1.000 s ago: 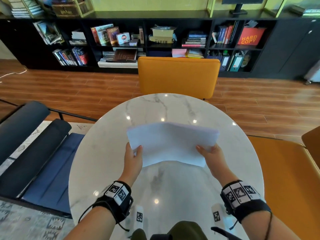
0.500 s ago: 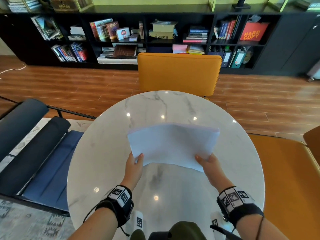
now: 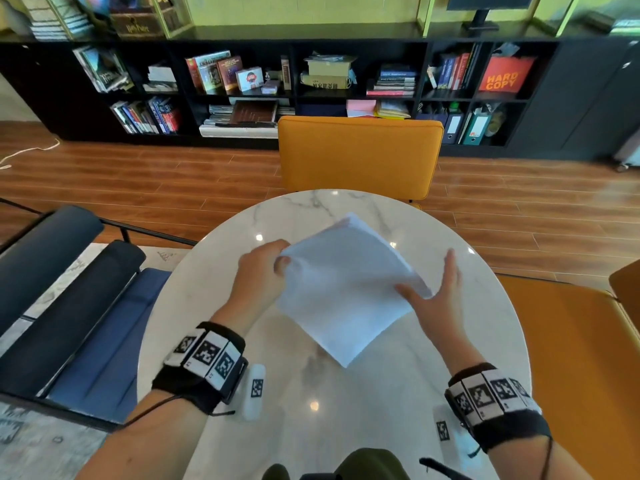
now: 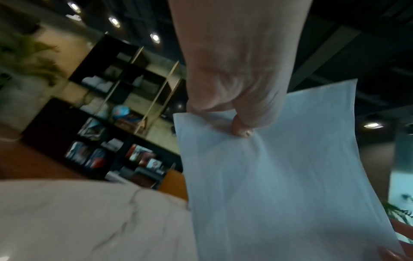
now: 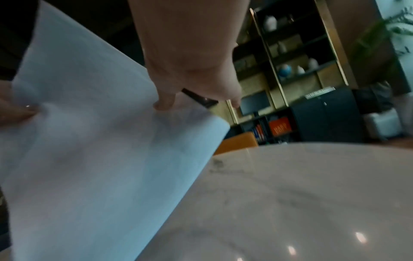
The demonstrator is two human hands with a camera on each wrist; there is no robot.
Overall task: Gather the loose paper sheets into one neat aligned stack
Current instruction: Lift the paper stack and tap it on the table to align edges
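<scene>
A stack of white paper sheets (image 3: 346,292) hangs above the round marble table (image 3: 311,393), turned so one corner points toward me. My left hand (image 3: 266,268) pinches its left corner, thumb on top and fingers underneath. In the left wrist view the thumb of that hand (image 4: 234,88) presses into the paper stack (image 4: 279,176). My right hand (image 3: 440,299) lies at the stack's right side with fingers straight along the edge and the thumb resting on top. The right wrist view shows the right hand (image 5: 190,61) spread over the sheets (image 5: 100,159).
A yellow chair (image 3: 358,157) stands behind the table and a yellow seat (image 3: 571,358) on the right. A dark blue bench (image 3: 69,306) is at the left. Black bookshelves (image 3: 277,91) line the far wall. Two white marker tags (image 3: 255,389) lie near the table's front edge.
The stack has turned from level and wide to corner-down. My left hand rose to its left corner. My right hand let go of its pinch and straightened along the right edge.
</scene>
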